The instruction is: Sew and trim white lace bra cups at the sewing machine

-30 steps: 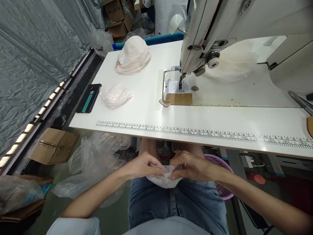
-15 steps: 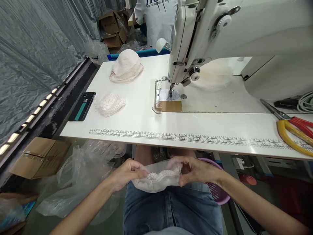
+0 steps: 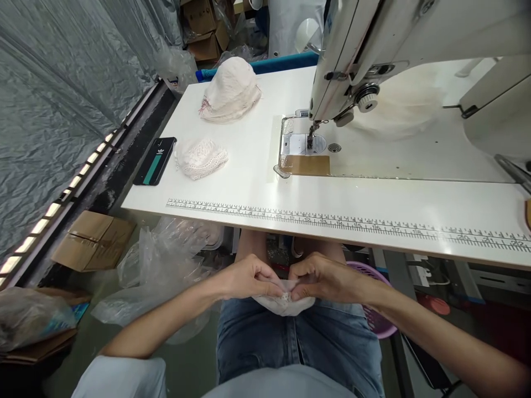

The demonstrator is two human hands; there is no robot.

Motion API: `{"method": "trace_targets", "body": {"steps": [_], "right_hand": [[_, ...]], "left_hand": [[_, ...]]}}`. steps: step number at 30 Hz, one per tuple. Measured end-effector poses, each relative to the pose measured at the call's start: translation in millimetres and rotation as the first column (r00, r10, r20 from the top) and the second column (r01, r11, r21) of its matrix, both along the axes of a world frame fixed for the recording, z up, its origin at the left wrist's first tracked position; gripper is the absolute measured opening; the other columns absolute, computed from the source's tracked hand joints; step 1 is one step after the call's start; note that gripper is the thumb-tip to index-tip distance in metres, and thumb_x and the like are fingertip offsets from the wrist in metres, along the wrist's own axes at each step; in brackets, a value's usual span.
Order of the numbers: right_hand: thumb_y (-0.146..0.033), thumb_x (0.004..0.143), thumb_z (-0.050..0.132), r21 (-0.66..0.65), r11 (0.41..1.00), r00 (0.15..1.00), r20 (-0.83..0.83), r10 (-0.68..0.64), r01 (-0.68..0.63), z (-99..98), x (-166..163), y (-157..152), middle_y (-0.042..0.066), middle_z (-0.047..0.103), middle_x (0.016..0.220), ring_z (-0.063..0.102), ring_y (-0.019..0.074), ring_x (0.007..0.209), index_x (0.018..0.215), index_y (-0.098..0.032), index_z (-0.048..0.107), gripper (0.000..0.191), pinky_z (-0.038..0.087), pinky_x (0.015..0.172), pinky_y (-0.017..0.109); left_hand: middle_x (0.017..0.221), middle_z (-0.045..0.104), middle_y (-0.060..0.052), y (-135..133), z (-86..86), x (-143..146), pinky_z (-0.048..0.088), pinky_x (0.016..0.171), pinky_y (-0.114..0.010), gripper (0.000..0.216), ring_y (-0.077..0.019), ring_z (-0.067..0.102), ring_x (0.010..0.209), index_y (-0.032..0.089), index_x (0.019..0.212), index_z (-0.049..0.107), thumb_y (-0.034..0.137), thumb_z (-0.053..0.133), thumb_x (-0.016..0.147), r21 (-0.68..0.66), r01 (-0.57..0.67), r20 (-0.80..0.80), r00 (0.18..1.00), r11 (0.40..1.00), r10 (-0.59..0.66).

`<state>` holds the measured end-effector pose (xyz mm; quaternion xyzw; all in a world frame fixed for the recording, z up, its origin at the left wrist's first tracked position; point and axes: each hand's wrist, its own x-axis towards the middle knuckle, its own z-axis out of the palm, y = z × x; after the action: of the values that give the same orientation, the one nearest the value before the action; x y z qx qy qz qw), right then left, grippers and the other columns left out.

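Over my lap, below the table's front edge, I hold a sheer white piece of fabric with lace trim (image 3: 284, 305). My left hand (image 3: 255, 281) pinches its left part, thumb against fingers. Close beside it, my right hand (image 3: 317, 279) pinches the right part. Between the two hands the fabric is bunched, and the fingers hide much of it. On the table lie a small white lace piece (image 3: 202, 159) and, behind it, a stack of cream fabric caps (image 3: 231, 91).
A white sewing machine (image 3: 344, 72) stands on the table (image 3: 244, 188), which has a printed ruler along its front. At the left lies a phone (image 3: 155, 161). Below are a cardboard box (image 3: 93, 240), plastic bags (image 3: 161, 271) and a purple basket (image 3: 384, 329). Scissors (image 3: 514, 171) show at the right edge.
My hands have come closer together, and the lace fabric that was stretched between them is now gathered. The view has shifted right and down, leaving most of the scissors out of frame.
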<state>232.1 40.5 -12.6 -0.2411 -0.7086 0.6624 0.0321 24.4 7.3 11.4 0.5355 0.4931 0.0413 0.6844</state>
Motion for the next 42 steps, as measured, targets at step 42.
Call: {"method": "trace_targets", "body": {"steps": [42], "right_hand": [[-0.05, 0.08, 0.059, -0.051, 0.99, 0.991, -0.012, -0.131, 0.13, -3.3, 33, -10, 0.003, 0.06, 0.076, 0.053, 0.0138, 0.066, 0.08, -0.015, 0.069, 0.036, 0.037, 0.055, 0.022]], "left_hand": [[0.082, 0.066, -0.002, -6, -1.5, 0, 0.041, 0.066, -0.021, 0.036, -0.0133, 0.056, 0.075, 0.016, 0.089, 0.07, 0.037, 0.078, 0.06, -0.159, -0.151, 0.136, 0.975, 0.976, 0.173]]}}
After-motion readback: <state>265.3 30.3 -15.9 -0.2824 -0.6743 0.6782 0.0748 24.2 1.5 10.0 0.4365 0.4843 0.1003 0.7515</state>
